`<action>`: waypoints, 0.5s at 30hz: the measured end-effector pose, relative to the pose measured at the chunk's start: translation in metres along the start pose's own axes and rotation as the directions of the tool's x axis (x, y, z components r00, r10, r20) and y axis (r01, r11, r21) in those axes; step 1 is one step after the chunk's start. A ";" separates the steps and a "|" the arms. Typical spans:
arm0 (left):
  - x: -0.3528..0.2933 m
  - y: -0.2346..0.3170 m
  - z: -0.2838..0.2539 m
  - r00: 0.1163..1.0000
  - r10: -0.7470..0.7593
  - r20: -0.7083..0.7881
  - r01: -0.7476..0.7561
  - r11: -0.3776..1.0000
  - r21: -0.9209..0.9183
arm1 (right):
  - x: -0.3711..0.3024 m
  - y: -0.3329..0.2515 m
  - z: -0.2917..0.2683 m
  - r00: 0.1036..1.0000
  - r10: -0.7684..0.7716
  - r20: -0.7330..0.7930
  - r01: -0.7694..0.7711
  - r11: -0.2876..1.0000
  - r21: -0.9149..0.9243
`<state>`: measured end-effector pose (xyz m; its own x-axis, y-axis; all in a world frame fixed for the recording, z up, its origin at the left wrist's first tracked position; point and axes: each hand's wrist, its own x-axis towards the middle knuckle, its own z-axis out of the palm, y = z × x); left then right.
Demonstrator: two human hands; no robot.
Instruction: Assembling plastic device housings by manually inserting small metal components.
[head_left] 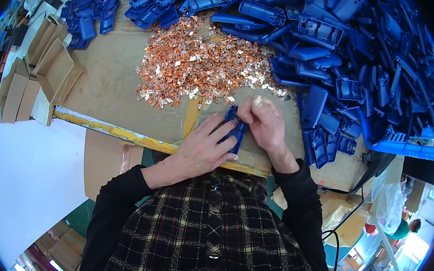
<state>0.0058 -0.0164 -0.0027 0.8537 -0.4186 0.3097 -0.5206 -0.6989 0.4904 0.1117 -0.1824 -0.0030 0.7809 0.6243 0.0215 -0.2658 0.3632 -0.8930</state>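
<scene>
Near the front edge of the table lies a blue plastic housing [236, 132], long and narrow. My left hand [203, 147] is closed over its left side and holds it against the cardboard-covered top. Just right of the housing's upper end is my right hand [264, 120], its fingers curled together in a pinch. Whatever sits between those fingertips is too small to make out. Beyond both hands spreads a wide heap of small copper-coloured and silvery metal clips [197, 66].
Many blue plastic housings [319, 31] are piled at the back and right, partly over a blue basket [402, 144]. A smaller group [91, 13] lies at the far left, near open cardboard boxes [57, 72]. Yellow tape [124, 135] runs along the table's front edge.
</scene>
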 end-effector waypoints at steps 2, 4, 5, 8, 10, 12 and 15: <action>-0.001 0.000 0.001 1.000 -0.005 -0.003 0.005 0.999 -0.033 | -0.003 -0.001 0.004 1.000 0.027 0.017 -0.026 0.999 -0.038; 0.000 0.000 0.001 1.000 -0.002 -0.001 0.002 1.000 -0.012 | -0.003 -0.002 0.006 0.999 0.031 0.033 -0.029 0.997 -0.078; 0.000 0.000 0.001 1.000 -0.001 0.004 0.001 1.000 0.007 | -0.004 -0.002 0.005 0.999 0.031 0.033 -0.028 0.997 -0.077; 0.001 0.001 0.000 1.000 -0.006 0.007 0.006 1.000 -0.006 | -0.005 -0.002 0.002 0.996 0.053 0.079 -0.043 0.991 -0.127; 0.001 0.001 0.000 1.000 -0.008 0.015 0.008 1.000 -0.021 | -0.005 0.000 -0.001 0.993 0.029 0.111 -0.014 0.992 -0.129; 0.002 0.001 -0.002 1.000 -0.011 0.023 0.012 0.999 -0.035 | -0.006 0.000 -0.004 0.993 0.033 0.113 -0.017 0.990 -0.139; 0.004 0.001 -0.003 1.000 0.000 0.015 0.001 0.999 -0.034 | -0.004 -0.002 -0.001 0.998 -0.036 0.042 0.041 0.992 -0.116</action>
<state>0.0082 -0.0171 0.0012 0.8540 -0.4269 0.2973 -0.5199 -0.6792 0.5181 0.1095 -0.1860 -0.0015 0.7652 0.6397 0.0726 -0.1664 0.3053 -0.9376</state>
